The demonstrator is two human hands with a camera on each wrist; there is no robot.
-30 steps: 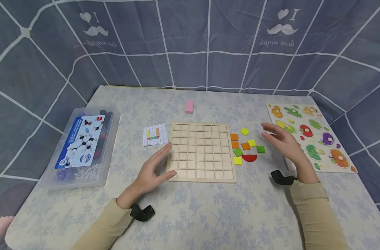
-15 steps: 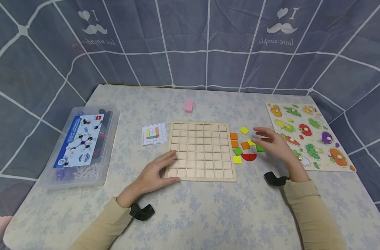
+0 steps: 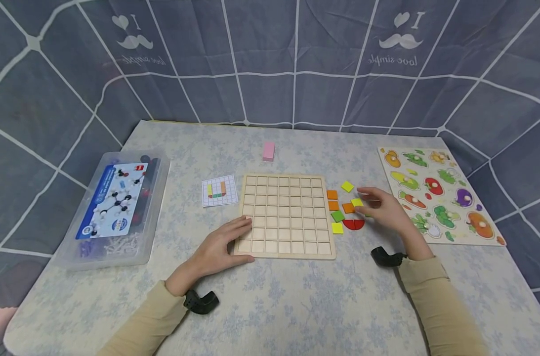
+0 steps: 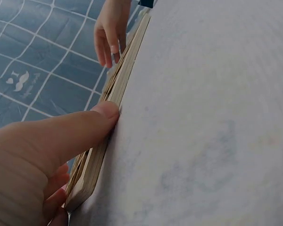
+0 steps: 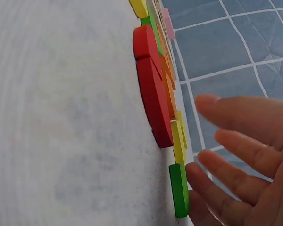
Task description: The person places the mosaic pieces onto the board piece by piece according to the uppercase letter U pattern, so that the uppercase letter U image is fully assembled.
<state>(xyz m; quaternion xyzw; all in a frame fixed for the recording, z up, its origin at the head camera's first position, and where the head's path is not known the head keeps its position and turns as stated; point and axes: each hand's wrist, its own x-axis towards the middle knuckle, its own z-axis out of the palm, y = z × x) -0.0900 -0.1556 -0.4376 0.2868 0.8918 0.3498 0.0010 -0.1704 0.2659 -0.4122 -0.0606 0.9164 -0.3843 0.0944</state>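
Note:
My left hand [image 3: 216, 247] rests at the near left corner of a square wooden grid board [image 3: 285, 217], its fingers over the left edge. In the left wrist view, the thumb [image 4: 80, 134] lies against the board's front side. To the board's right, my right hand [image 3: 387, 210] hovers low with spread, slightly bent fingers and nothing between them. Under it lie a yellow tile [image 3: 356, 202] and a green tile [image 5: 179, 190], the latter mostly hidden in the head view. Orange tiles [image 3: 332, 195], another green tile [image 3: 338, 216] and two red rounded pieces [image 3: 353, 225] lie nearby.
A pattern card [image 3: 219, 190] lies left of the board, and a pink block [image 3: 268, 151] stands behind it. At far left is a clear plastic box [image 3: 116, 207] with a molecule picture. A vegetable knob puzzle [image 3: 434, 185] lies at the right.
My right hand has moved left and lower, from beside the vegetable puzzle to over the loose tiles. My left hand has come slightly down and right onto the board's corner.

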